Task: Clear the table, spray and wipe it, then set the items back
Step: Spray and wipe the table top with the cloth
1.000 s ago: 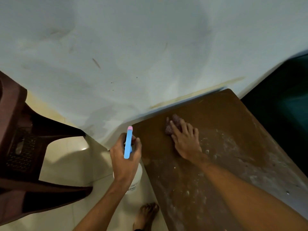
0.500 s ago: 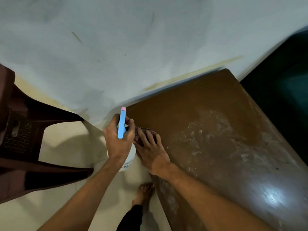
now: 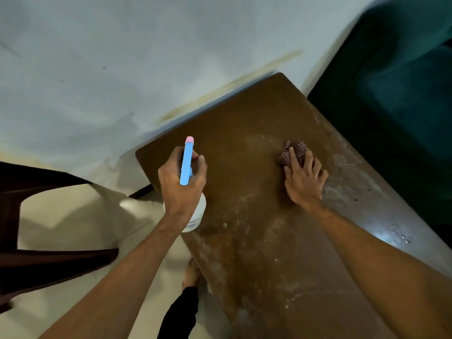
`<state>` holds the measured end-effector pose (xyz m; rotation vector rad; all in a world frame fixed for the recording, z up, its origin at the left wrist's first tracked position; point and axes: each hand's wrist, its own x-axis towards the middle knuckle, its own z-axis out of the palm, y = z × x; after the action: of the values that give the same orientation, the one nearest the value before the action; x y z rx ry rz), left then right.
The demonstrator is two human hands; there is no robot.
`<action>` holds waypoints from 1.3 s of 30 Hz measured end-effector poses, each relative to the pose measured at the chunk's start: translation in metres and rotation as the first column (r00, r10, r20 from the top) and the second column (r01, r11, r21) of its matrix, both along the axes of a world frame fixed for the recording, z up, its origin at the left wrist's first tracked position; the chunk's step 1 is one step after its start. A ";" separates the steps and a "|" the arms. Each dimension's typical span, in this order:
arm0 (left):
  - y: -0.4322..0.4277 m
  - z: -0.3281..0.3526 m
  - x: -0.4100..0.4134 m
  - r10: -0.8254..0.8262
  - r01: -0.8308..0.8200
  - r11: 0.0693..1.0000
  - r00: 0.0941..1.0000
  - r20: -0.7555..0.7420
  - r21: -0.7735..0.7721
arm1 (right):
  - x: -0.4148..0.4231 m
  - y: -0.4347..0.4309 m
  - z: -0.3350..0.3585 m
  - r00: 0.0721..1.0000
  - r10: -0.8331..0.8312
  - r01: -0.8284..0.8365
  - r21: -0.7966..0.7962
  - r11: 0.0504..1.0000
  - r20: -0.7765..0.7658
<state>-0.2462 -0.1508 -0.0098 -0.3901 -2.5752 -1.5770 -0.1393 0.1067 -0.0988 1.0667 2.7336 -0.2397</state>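
My left hand grips the white plastic spray bottle with a blue trigger head over the left edge of the brown wooden table. My right hand presses spread fingers onto the checked maroon cloth farther right. That small cloth may only smear the white residue. My hand hides most of the bottle, so the nozzle possibly points at the wall.

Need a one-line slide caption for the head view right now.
Mid-wipe: right hand presses a checked cloth on the streaked brown table while left hand holds the spray bottle.
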 end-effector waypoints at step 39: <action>0.147 0.008 -0.150 -0.258 0.271 0.960 0.955 -0.149 0.074 | -0.269 0.118 -0.017 0.982 -0.131 0.125 -0.052 0.991 -0.139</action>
<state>-0.3963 -0.0043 -0.0023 -0.8343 -2.4146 -1.6767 -0.4087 0.2245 -0.1158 1.2612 2.7713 -0.4069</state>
